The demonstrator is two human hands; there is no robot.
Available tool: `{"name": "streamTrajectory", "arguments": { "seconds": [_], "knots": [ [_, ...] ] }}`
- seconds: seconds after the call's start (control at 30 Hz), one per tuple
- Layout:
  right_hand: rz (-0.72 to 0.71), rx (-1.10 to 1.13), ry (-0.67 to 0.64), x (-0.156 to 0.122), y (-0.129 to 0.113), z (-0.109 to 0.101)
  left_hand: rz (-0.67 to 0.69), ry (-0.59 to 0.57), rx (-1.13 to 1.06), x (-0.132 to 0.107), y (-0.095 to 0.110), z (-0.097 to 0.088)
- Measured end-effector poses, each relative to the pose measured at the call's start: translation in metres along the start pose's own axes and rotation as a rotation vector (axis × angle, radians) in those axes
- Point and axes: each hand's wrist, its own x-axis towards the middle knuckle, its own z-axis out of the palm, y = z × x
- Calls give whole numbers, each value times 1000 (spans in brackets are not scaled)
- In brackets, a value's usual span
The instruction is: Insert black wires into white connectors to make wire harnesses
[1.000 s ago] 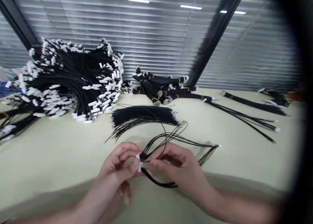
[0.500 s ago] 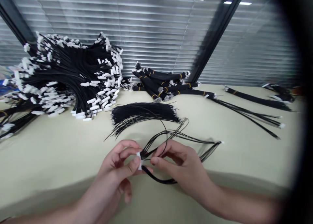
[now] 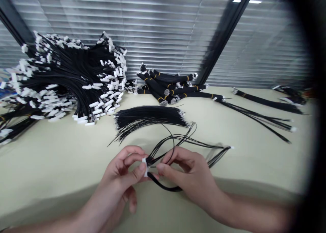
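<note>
Between the thumb and fingers of my left hand (image 3: 127,175) is a white plastic connector (image 3: 145,167), held on edge above the table. Several thin black wires (image 3: 163,143) run out of its right side, and a thicker black bundle (image 3: 163,186) leaves its lower end. My right hand (image 3: 189,172) pinches a single black wire (image 3: 152,167) close to the connector. That wire's tip is at the connector's face; whether it sits inside a slot I cannot tell. The harness's far end, with a small white piece (image 3: 231,147), lies to the right.
Behind my hands lies a loose stack of black wires (image 3: 152,117) with metal tips. A large heap of wires with white connectors (image 3: 76,73) fills the back left. Tied black wire bundles (image 3: 170,85) lie at the back middle, before window blinds (image 3: 163,33). More harnesses (image 3: 257,116) rest at right.
Both hands keep nearly the same pose and grip. The right fingers and the pinched wire have shifted very slightly left, toward the connector. The view has moved a little.
</note>
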Motion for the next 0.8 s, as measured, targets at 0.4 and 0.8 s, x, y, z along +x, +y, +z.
{"name": "streamTrajectory", "arguments": {
  "seconds": [0.4, 0.8],
  "knots": [
    [-6, -72, -27, -2, -3, 4, 20, -11, 23, 2, -4, -1],
    [45, -76, -103, -3, -2, 5, 60, -40, 70, 0, -8, -1]
  ]
}}
